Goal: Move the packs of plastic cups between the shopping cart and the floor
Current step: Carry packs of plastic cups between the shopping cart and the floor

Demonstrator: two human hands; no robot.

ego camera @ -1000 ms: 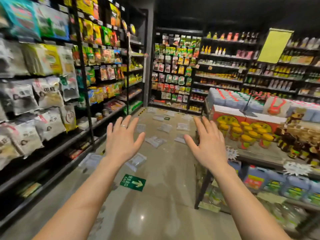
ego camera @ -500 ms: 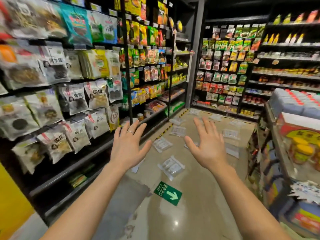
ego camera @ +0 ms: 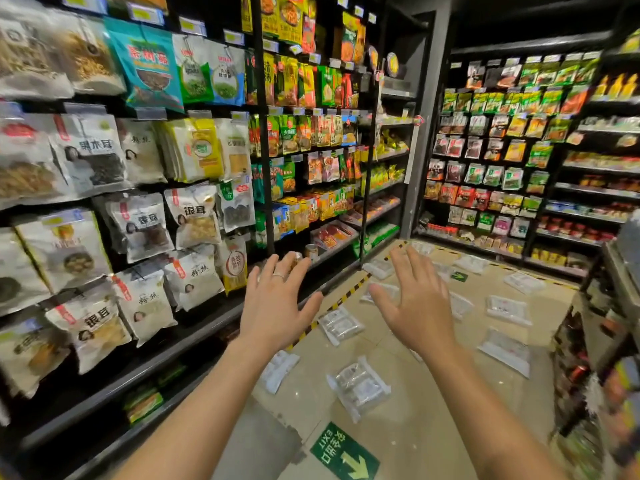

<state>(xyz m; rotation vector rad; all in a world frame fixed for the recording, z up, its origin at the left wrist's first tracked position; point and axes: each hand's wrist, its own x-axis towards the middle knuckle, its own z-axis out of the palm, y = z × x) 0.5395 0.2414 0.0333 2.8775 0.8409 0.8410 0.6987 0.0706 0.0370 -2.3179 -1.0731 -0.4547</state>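
Left hand and right hand raised mid-air – fingers spread wide, holding nothing – clear crinkly plastic cup packs scattered across glossy beige tiled floor.

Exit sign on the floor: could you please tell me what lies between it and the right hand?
In the head view, one clear pack of cups lies on the floor between the exit sign and the right hand, touching neither.
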